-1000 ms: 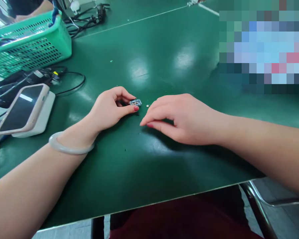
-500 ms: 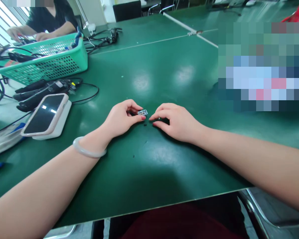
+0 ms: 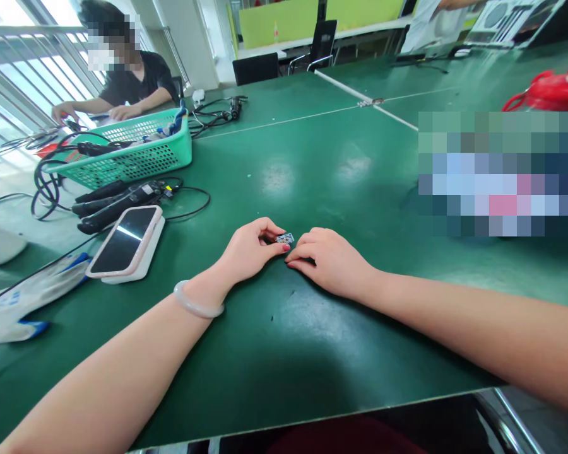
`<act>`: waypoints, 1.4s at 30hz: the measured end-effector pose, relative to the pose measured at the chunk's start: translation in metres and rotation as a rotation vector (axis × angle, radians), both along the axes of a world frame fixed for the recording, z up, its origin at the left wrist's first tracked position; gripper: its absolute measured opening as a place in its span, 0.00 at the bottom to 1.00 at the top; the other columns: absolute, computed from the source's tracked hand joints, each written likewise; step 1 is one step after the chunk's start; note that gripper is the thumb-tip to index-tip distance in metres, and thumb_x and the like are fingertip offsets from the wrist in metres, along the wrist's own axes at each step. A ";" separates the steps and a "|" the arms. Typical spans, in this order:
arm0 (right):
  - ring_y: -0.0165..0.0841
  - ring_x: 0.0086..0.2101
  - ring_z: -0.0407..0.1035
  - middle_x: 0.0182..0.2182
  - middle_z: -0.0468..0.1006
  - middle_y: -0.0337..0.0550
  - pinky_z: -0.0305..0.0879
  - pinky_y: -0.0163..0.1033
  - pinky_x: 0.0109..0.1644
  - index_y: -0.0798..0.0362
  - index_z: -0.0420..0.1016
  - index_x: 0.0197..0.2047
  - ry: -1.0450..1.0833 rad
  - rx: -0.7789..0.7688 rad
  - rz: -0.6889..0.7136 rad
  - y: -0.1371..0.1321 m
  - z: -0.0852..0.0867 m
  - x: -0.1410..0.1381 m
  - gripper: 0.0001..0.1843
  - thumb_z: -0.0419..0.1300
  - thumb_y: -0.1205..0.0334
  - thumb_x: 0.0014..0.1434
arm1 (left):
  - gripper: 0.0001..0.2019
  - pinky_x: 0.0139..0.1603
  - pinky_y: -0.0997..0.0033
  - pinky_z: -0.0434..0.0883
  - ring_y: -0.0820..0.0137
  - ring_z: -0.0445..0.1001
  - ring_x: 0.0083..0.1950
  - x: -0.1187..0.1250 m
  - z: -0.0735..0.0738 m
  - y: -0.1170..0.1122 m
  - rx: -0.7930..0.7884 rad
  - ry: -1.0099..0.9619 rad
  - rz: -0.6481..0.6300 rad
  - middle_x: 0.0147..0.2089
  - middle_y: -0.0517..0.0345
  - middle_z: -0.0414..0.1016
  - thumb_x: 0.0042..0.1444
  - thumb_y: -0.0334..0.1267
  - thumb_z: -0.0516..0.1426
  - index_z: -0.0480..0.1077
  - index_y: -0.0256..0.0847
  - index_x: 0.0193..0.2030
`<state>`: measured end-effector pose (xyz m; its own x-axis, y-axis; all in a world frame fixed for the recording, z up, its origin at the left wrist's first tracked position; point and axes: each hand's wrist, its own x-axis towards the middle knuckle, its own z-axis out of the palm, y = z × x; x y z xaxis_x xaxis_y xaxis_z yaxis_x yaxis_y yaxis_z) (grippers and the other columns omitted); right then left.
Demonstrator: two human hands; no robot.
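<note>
Thumb and fingers of my left hand (image 3: 256,247) pinch a small circuit board (image 3: 284,238) with whitish markings, held just above the green table (image 3: 360,353). Right beside it, my right hand (image 3: 334,261) rests low at the tabletop, thumb and fingertips pressed together. Whatever lies between those fingertips is too small or hidden to name. A tiny dark bit (image 3: 271,318) lies on the table nearer to me. My left wrist wears a pale bangle (image 3: 199,301).
At left are a phone (image 3: 125,241) on a white box, a blue-and-white glove (image 3: 33,299), black cabled devices (image 3: 111,205) and a green basket (image 3: 132,154) of cables. A person (image 3: 137,82) sits behind it. A red object (image 3: 549,88) stands at far right beside a blurred-out patch.
The head view has tilted up, so everything sits lower. My right fingertips have closed together where a small black piece lay on the table; that piece no longer shows. My left hand keeps the circuit board.
</note>
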<state>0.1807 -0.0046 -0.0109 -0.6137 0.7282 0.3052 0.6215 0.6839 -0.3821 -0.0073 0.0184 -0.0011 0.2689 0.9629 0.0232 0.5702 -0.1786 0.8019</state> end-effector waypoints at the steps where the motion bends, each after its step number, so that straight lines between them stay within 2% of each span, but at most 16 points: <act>1: 0.34 0.34 0.66 0.31 0.79 0.44 0.62 0.43 0.43 0.51 0.81 0.34 0.019 -0.006 0.007 0.000 0.001 0.000 0.10 0.58 0.61 0.60 | 0.15 0.33 0.71 0.66 0.75 0.67 0.29 -0.001 0.000 0.000 -0.002 -0.003 -0.002 0.35 0.58 0.75 0.46 0.44 0.63 0.72 0.39 0.38; 3: 0.33 0.34 0.67 0.30 0.79 0.43 0.63 0.41 0.41 0.51 0.80 0.34 0.093 -0.047 -0.018 0.001 0.003 0.001 0.10 0.57 0.62 0.60 | 0.14 0.33 0.70 0.66 0.74 0.67 0.29 -0.001 0.000 0.000 -0.002 -0.015 -0.007 0.35 0.58 0.75 0.46 0.44 0.63 0.72 0.39 0.38; 7: 0.30 0.29 0.68 0.30 0.80 0.39 0.63 0.36 0.35 0.50 0.79 0.36 0.347 -0.197 -0.176 0.002 0.011 0.009 0.09 0.57 0.61 0.60 | 0.15 0.35 0.70 0.66 0.74 0.68 0.31 -0.001 0.001 -0.002 0.002 -0.052 -0.012 0.35 0.58 0.76 0.45 0.45 0.64 0.72 0.39 0.36; 11: 0.28 0.26 0.67 0.27 0.78 0.37 0.62 0.35 0.32 0.51 0.79 0.35 0.485 -0.311 -0.206 0.006 0.013 0.013 0.08 0.58 0.59 0.58 | 0.14 0.36 0.70 0.66 0.73 0.69 0.33 0.002 0.005 -0.006 -0.021 -0.118 -0.036 0.36 0.57 0.76 0.45 0.45 0.65 0.71 0.39 0.34; 15: 0.26 0.24 0.62 0.28 0.76 0.37 0.59 0.34 0.28 0.51 0.79 0.32 0.517 -0.250 -0.178 0.007 0.011 0.013 0.06 0.61 0.60 0.56 | 0.14 0.34 0.71 0.66 0.75 0.68 0.31 0.005 0.009 -0.010 -0.088 -0.209 -0.057 0.34 0.58 0.75 0.44 0.44 0.65 0.69 0.38 0.32; 18: 0.26 0.25 0.62 0.29 0.75 0.38 0.60 0.34 0.29 0.50 0.79 0.32 0.527 -0.201 -0.138 0.007 0.010 0.013 0.05 0.61 0.63 0.57 | 0.14 0.32 0.73 0.64 0.76 0.66 0.29 0.006 0.010 -0.012 -0.152 -0.290 -0.061 0.31 0.60 0.73 0.44 0.43 0.66 0.68 0.37 0.33; 21: 0.26 0.26 0.64 0.31 0.75 0.39 0.61 0.34 0.29 0.50 0.79 0.33 0.519 -0.139 -0.113 0.005 0.011 0.013 0.05 0.60 0.64 0.57 | 0.15 0.33 0.74 0.65 0.76 0.68 0.30 0.006 0.011 -0.012 -0.231 -0.393 -0.069 0.30 0.60 0.72 0.43 0.42 0.66 0.68 0.37 0.32; 27: 0.28 0.30 0.69 0.33 0.77 0.41 0.67 0.36 0.34 0.49 0.80 0.36 0.468 0.112 -0.066 0.002 0.012 0.015 0.07 0.59 0.65 0.58 | 0.15 0.41 0.71 0.69 0.74 0.73 0.36 0.005 0.012 -0.013 -0.323 -0.575 -0.083 0.34 0.59 0.76 0.42 0.40 0.68 0.68 0.38 0.31; 33: 0.30 0.33 0.71 0.32 0.79 0.40 0.69 0.38 0.39 0.45 0.81 0.39 0.366 0.260 -0.025 0.001 0.016 0.018 0.10 0.58 0.63 0.60 | 0.15 0.44 0.69 0.69 0.73 0.74 0.37 0.003 0.011 -0.012 -0.361 -0.634 -0.092 0.36 0.57 0.76 0.41 0.41 0.68 0.69 0.38 0.32; 37: 0.31 0.34 0.72 0.35 0.80 0.41 0.68 0.37 0.39 0.47 0.80 0.40 0.322 0.132 -0.128 0.005 0.016 0.022 0.10 0.57 0.64 0.60 | 0.13 0.44 0.71 0.68 0.74 0.73 0.38 0.003 0.008 -0.009 -0.337 -0.564 -0.059 0.36 0.58 0.77 0.44 0.39 0.66 0.69 0.38 0.34; 42: 0.32 0.31 0.70 0.31 0.78 0.40 0.65 0.38 0.35 0.50 0.79 0.34 0.009 -0.116 -0.195 0.014 0.011 0.027 0.06 0.61 0.60 0.55 | 0.14 0.44 0.68 0.69 0.73 0.74 0.37 0.006 0.005 -0.008 -0.258 -0.377 -0.025 0.37 0.56 0.76 0.45 0.39 0.65 0.69 0.37 0.36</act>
<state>0.2079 0.0094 0.0004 -0.4552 0.8634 0.2174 0.7340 0.5021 -0.4572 -0.0011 0.0103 0.0036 0.3106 0.9434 -0.1162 0.2280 0.0447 0.9726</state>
